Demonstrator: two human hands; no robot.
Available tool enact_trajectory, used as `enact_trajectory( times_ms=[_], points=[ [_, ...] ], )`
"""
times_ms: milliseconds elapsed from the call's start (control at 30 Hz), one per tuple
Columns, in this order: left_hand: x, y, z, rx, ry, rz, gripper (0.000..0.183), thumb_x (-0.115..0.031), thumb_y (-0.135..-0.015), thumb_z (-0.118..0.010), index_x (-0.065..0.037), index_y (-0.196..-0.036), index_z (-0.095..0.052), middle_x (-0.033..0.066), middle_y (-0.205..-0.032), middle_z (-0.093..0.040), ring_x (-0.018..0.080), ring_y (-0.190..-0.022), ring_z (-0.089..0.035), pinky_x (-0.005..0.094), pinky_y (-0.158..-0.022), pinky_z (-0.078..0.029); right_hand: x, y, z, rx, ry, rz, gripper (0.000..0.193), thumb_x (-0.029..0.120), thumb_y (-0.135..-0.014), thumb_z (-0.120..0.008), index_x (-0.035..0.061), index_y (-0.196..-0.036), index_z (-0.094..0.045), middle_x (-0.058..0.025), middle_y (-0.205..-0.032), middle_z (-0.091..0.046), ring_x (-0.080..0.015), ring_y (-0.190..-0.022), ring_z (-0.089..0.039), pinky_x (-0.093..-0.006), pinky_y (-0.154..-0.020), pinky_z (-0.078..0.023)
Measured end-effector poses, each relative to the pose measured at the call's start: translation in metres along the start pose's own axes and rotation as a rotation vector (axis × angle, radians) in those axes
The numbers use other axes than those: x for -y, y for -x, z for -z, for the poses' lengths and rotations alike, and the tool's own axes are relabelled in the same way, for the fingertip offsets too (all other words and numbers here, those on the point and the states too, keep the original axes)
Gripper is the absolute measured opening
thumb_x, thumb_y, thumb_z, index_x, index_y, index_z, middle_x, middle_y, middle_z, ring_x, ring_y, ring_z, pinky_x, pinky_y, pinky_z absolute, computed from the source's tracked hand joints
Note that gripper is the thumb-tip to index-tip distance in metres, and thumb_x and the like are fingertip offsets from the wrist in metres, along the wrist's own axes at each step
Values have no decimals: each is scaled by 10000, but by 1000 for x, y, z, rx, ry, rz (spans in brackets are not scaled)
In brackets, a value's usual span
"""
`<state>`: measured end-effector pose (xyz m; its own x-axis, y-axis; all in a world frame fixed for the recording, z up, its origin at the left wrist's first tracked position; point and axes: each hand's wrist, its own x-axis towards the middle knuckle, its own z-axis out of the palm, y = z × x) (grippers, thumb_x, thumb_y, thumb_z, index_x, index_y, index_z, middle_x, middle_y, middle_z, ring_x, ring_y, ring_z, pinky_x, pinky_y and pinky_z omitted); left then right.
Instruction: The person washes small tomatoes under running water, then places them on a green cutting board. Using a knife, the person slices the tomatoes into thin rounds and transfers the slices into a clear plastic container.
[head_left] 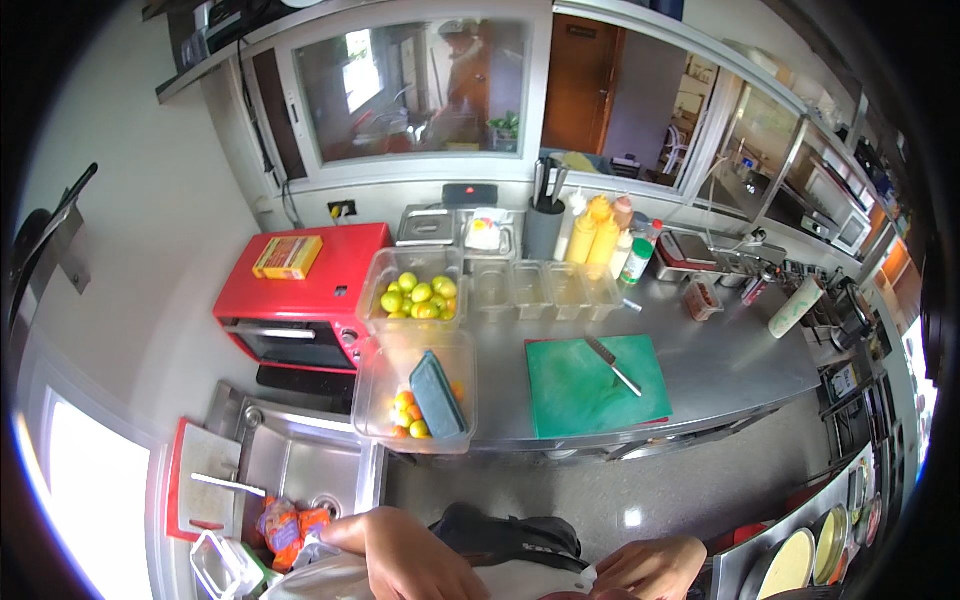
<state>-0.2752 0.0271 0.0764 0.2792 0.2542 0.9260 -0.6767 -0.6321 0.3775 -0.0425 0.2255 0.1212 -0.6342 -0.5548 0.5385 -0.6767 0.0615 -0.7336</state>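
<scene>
Both of my hands are low at the bottom edge, close against my body. My left hand lies on my white garment, fingers curled. My right hand rests at the garment's edge beside a black pouch at my waist. Whether either hand grips the cloth is hidden. Ahead, on the steel counter, a green cutting board carries a knife. Left of it stand a clear tub of green and yellow citrus and a clear tub of orange fruit with a teal lid inside.
A red toaster oven with a yellow box on top stands left of the tubs. Below it is a steel sink with an orange bag. Squeeze bottles and empty clear inserts line the back.
</scene>
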Motion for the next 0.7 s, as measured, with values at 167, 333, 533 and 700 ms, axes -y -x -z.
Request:
enact_trajectory(
  times_ms=[167, 333, 533, 700],
  points=[
    [2, 8, -4, 63, 5, -15, 470, -417, -962, -816, 2, -1165, -756, 194, -1155, -743, 360, -1026, -717, 533, -883, -546, 6, -28, 0, 20, -10, 137, 232, 163, -995, -648, 56, -789, -632, -126, -793, -638, -307, -667, -631, -407, -573, -479],
    [12, 21, -1, 201, 53, -8, 488, -425, -960, -823, 2, -1186, -754, 195, -1176, -743, 365, -1045, -715, 542, -898, -543, 1, -23, -1, 68, -108, 232, 241, 173, -1007, -652, 66, -792, -635, -109, -779, -634, -290, -669, -636, -398, -572, -477],
    [66, 14, 25, 526, 194, 19, 512, -435, -957, -831, 3, -1211, -752, 196, -1200, -743, 371, -1067, -714, 553, -916, -540, -16, -6, 1, -59, -207, 161, 391, 387, -1061, -708, 24, -919, -743, -62, -839, -711, -208, -651, -657, -369, -549, -447],
    [57, 19, 15, 333, 284, 259, 300, -327, -1005, -793, -33, -1012, -732, 92, -956, -688, 289, -871, -662, 439, -812, -531, -24, 37, -12, -148, -202, 127, 507, 462, -1051, -711, -30, -938, -757, -105, -858, -751, -250, -641, -675, -404, -537, -445]
  ],
)
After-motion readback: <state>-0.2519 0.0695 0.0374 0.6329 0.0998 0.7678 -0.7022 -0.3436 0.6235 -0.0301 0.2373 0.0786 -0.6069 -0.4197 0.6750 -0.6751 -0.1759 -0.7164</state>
